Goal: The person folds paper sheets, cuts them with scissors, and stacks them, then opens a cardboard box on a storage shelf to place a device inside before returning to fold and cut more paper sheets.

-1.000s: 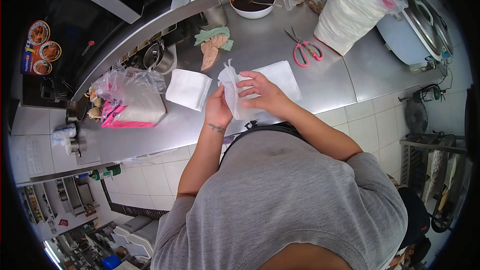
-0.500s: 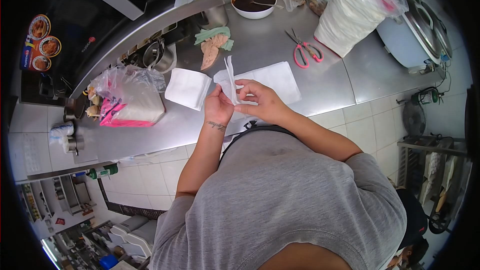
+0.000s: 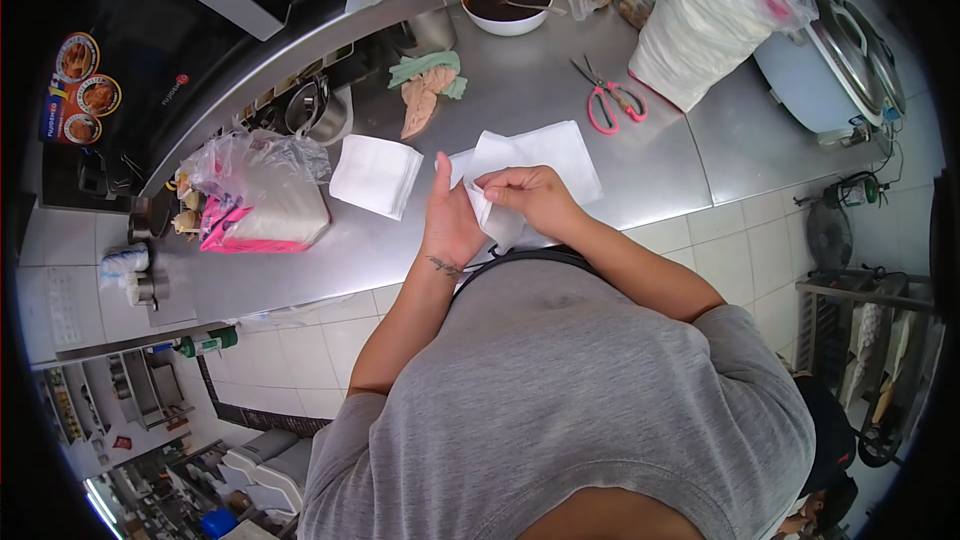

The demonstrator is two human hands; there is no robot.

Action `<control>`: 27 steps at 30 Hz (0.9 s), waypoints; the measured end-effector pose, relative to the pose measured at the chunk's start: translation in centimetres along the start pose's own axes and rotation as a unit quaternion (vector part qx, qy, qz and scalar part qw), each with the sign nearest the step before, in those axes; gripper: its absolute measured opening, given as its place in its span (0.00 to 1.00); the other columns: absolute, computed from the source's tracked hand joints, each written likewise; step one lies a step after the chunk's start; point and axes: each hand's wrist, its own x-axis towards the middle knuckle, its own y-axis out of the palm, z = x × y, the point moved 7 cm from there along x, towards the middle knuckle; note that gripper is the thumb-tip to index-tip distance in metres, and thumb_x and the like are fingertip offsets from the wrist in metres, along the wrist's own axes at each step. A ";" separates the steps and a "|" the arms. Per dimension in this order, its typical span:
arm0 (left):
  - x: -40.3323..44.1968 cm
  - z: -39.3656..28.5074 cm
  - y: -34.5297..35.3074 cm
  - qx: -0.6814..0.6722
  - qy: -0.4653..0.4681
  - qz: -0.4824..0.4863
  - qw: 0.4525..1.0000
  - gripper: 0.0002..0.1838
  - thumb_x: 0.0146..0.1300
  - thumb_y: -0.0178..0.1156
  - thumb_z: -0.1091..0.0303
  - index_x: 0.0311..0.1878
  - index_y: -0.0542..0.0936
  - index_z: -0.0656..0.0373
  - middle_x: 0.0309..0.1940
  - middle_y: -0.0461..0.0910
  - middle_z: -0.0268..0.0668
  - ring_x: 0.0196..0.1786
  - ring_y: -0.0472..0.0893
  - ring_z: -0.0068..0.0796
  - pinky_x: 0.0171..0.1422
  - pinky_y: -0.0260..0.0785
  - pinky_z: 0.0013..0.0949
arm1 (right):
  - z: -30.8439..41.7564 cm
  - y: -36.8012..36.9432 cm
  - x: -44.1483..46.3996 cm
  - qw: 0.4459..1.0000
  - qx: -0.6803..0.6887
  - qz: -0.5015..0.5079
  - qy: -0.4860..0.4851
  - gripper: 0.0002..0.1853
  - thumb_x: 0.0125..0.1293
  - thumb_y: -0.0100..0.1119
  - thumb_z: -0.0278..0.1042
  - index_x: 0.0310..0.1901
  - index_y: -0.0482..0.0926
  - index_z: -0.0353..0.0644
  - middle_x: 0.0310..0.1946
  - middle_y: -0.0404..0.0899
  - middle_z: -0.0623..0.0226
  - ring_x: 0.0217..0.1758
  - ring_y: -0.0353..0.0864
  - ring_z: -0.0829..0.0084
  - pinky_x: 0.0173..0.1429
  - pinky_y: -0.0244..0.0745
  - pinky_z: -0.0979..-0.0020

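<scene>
Between my hands is a thin white sheet point(image 3: 503, 223), partly folded. My right hand point(image 3: 532, 202) pinches its edge between thumb and fingers. My left hand point(image 3: 450, 217) is held beside it with the thumb raised and the fingers stretched out, the palm against the sheet. Beyond my right hand, a flat white stack of sheets point(image 3: 568, 153) lies on the steel counter. A second, squarer white stack point(image 3: 374, 176) sits left of my left hand. Pink-handled scissors point(image 3: 610, 100) lie with open blades farther back on the right.
On the steel counter point(image 3: 520, 75) are a white bowl of dark sauce point(image 3: 507, 4), a crumpled cloth point(image 3: 425, 98), a bagged white stack point(image 3: 270, 205) at left and a taller one point(image 3: 700, 30) at right. A lidded appliance point(image 3: 815, 80) stands far right. Part of another person point(image 3: 825, 430) shows lower right.
The sheet, upright between my hands before, now hangs lower and folded over. My left hand has opened with its thumb raised, and my right hand has closed in a pinch on the sheet.
</scene>
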 end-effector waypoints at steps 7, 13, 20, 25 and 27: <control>0.8 -0.6 -3.0 0.070 0.045 -0.024 0.996 0.29 0.64 0.56 0.67 0.67 0.62 0.64 0.56 0.74 0.46 0.60 0.73 0.38 0.67 0.64 0.41 | 0.9 -2.7 -0.3 0.997 -0.003 -0.069 -0.037 0.09 0.68 0.55 0.32 0.43 0.80 0.36 0.34 0.81 0.69 0.39 0.76 0.80 0.47 0.72 0.76; -0.1 -3.8 -8.5 0.331 0.240 -0.165 0.897 0.45 0.52 0.54 0.89 0.74 0.54 0.51 0.54 0.72 0.43 0.52 0.76 0.33 0.56 0.70 0.36 | -1.7 -12.2 -2.3 0.965 -0.038 -0.260 -0.028 0.10 0.67 0.55 0.35 0.39 0.78 0.36 0.27 0.80 0.67 0.31 0.79 0.76 0.39 0.74 0.72; 0.5 -3.8 -12.5 0.685 0.266 -0.222 0.641 0.32 0.52 0.59 0.82 0.63 0.73 0.53 0.57 0.70 0.43 0.44 0.75 0.29 0.51 0.69 0.29 | -6.2 -16.5 -5.0 0.850 -0.424 -0.311 -0.020 0.10 0.60 0.57 0.34 0.30 0.79 0.36 0.23 0.80 0.52 0.29 0.82 0.55 0.36 0.75 0.62; 0.8 -3.9 -13.1 0.709 0.296 -0.224 0.600 0.30 0.50 0.63 0.78 0.60 0.76 0.55 0.56 0.71 0.45 0.39 0.73 0.30 0.46 0.69 0.29 | -6.5 -15.6 -5.6 0.831 -0.467 -0.301 0.035 0.10 0.60 0.56 0.34 0.31 0.79 0.35 0.28 0.81 0.49 0.32 0.81 0.50 0.39 0.76 0.59; 0.9 -4.4 -12.3 0.732 0.340 -0.204 0.555 0.29 0.49 0.63 0.78 0.59 0.76 0.57 0.56 0.71 0.46 0.34 0.72 0.29 0.43 0.69 0.31 | -6.5 -15.6 -5.7 0.825 -0.478 -0.299 0.041 0.10 0.59 0.57 0.34 0.32 0.79 0.35 0.28 0.81 0.49 0.32 0.81 0.50 0.38 0.76 0.60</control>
